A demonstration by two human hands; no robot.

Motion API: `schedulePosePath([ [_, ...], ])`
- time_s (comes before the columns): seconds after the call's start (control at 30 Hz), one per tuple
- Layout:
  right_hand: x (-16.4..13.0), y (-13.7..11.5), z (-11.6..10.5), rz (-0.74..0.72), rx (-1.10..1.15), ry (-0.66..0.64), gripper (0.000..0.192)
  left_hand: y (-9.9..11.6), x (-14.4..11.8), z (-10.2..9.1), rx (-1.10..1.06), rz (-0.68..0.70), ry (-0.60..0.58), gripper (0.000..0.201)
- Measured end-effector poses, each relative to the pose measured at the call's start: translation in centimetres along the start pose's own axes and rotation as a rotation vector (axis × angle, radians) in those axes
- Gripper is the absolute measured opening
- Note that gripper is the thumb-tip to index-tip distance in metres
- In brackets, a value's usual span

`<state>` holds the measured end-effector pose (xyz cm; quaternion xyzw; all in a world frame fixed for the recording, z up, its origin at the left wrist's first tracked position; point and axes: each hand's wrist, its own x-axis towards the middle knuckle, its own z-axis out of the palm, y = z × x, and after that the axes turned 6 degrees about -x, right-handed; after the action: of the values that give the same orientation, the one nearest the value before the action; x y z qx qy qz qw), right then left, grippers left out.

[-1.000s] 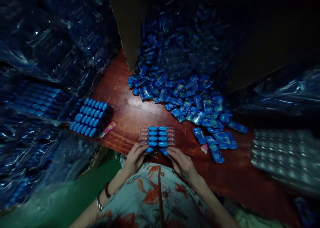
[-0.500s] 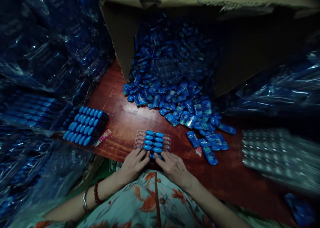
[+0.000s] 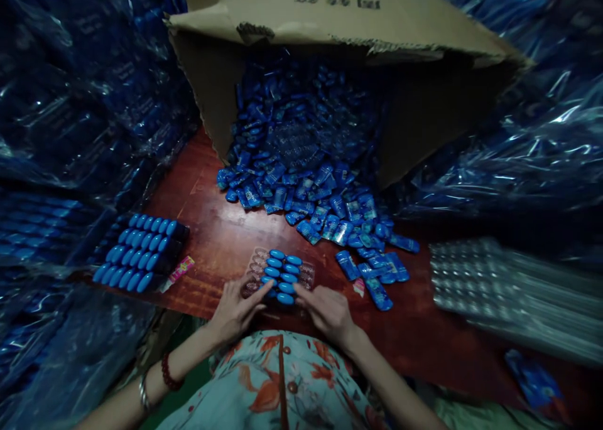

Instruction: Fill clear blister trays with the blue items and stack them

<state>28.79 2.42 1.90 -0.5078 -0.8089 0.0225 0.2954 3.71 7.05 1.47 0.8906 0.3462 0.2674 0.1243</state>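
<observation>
The head camera looks down on a dark red wooden surface. At 6 o'clock, close to the person's floral-shirted body, lies a clear plastic blister tray with two rows of glossy blue oval capsules seated down its middle; the outer pockets look unfilled. The left hand rests at the tray's near left corner, its fingers spread and stretched flat, the index fingertip touching the tray edge beside the nearest capsules. It grips nothing. A red bead bracelet and a metal bangle sit on that wrist. The right hand lies at the tray's near right corner, fingers loosely extended, tips pressing on the tray edge next to the lowest capsule; whether it pinches a capsule cannot be told.

At 12 o'clock a brown cardboard box lies tipped on its side, and a heap of small blue foil sachets spills from it across the surface toward 2 o'clock of the tray. At 9 o'clock sits a filled stack of blue capsule trays, with a small pink wrapper just beside it. At 3 o'clock a stack of empty clear blister trays lies well apart. Dark blue plastic bags crowd both sides.
</observation>
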Motion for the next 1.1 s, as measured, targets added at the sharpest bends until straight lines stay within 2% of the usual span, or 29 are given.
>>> schedulePosePath([
  [0.07, 0.9, 2.2, -0.3, 0.231, -0.015, 0.095, 0.031, -1.5, 2.3, -0.3, -0.122, -0.05, 0.018, 0.041],
  [0.1, 1.7, 3.3, -0.4, 0.339, -0.051, 0.1, 0.03, -2.3, 4.0, -0.2, -0.187, -0.081, 0.009, 0.04],
  [0.17, 4.0, 5.2, -0.3, 0.48, -0.15, 0.021, 0.028, -4.2, 8.0, 0.6, -0.284, -0.118, -0.044, 0.034],
  [0.27, 7.9, 6.4, 0.5, 0.509, -0.265, -0.198, 0.031, -6.0, 14.0, 3.0, -0.266, -0.115, -0.175, 0.026],
  [0.33, 9.8, 6.2, 1.1, 0.483, -0.323, -0.347, 0.039, -6.2, 16.6, 4.7, -0.176, -0.156, -0.234, 0.029],
  [0.4, 10.6, 5.7, 1.5, 0.476, -0.371, -0.469, 0.044, -5.8, 17.9, 6.2, -0.079, -0.2, -0.253, 0.038],
  [0.47, 10.4, 5.4, 1.5, 0.493, -0.401, -0.536, 0.045, -5.3, 18.2, 7.0, -0.037, -0.222, -0.252, 0.04],
  [0.57, 8.5, 5.3, 0.9, 0.503, -0.399, -0.564, 0.044, -5.2, 17.8, 7.2, -0.099, -0.215, -0.249, 0.035],
  [0.67, 6.2, 5.1, -0.1, 0.513, -0.367, -0.561, 0.045, -6.1, 16.9, 6.5, -0.193, -0.218, -0.224, 0.032],
  [0.77, 4.4, 4.8, -0.5, 0.544, -0.314, -0.509, 0.05, -7.4, 15.3, 5.4, -0.282, -0.255, -0.179, 0.026],
  [0.83, 3.5, 4.9, -0.6, 0.556, -0.265, -0.453, 0.05, -8.3, 13.4, 4.3, -0.337, -0.328, -0.116, 0.02],
  [0.9, 2.8, 5.1, -0.6, 0.575, -0.197, -0.37, 0.047, -9.0, 10.9, 2.6, -0.386, -0.447, -0.014, 0.018],
  [1.0, 1.3, 5.0, -1.0, 0.641, 0.001, -0.143, 0.037, -8.9, 5.9, -1.2, -0.437, -0.618, 0.146, 0.027],
  [1.03, 0.7, 4.7, -1.4, 0.679, 0.096, -0.074, 0.035, -8.5, 4.1, -2.6, -0.445, -0.666, 0.161, 0.03],
  [1.1, -0.5, 3.4, -2.3, 0.749, 0.287, -0.015, 0.029, -7.0, 0.7, -5.2, -0.463, -0.724, 0.095, 0.031],
])
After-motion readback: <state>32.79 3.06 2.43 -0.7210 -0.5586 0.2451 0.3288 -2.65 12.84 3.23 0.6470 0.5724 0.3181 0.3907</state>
